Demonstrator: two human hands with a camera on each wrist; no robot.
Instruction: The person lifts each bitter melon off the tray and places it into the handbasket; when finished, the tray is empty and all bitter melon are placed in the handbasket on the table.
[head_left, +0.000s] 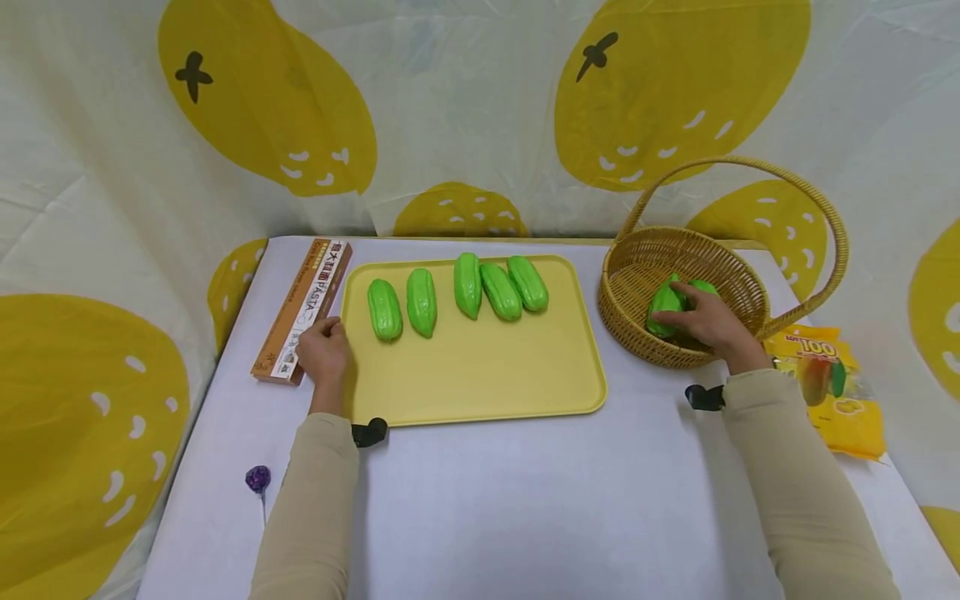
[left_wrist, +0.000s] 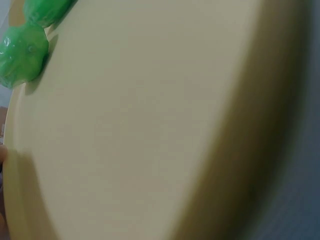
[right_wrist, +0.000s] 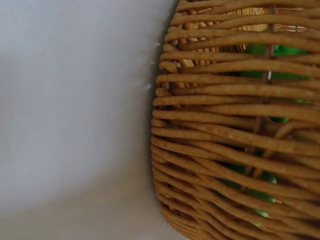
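Observation:
In the head view a yellow tray [head_left: 480, 367] carries several green, ridged star fruits [head_left: 468, 285] along its far side. My left hand [head_left: 324, 354] is by the tray's left rim, its fingers loosely curled; only a sliver of it shows in the left wrist view. On the right stands a wicker basket [head_left: 637, 337] with a tall handle. Inside it, my right hand [head_left: 708, 321] holds a star fruit [head_left: 663, 307] between thumb and fingers. Another star fruit [head_left: 703, 287] lies beside that one, partly covered by the hand. Green shows through the weave in the right wrist view.
A pasta box [head_left: 300, 312] lies left of the tray, close to the left hand. Nearer the front is a purple lollipop [head_left: 258, 478]. A yellow candy bag [head_left: 840, 408] lies right of the basket, partly behind the right forearm. A patterned curtain [head_left: 465, 108] hangs behind the table.

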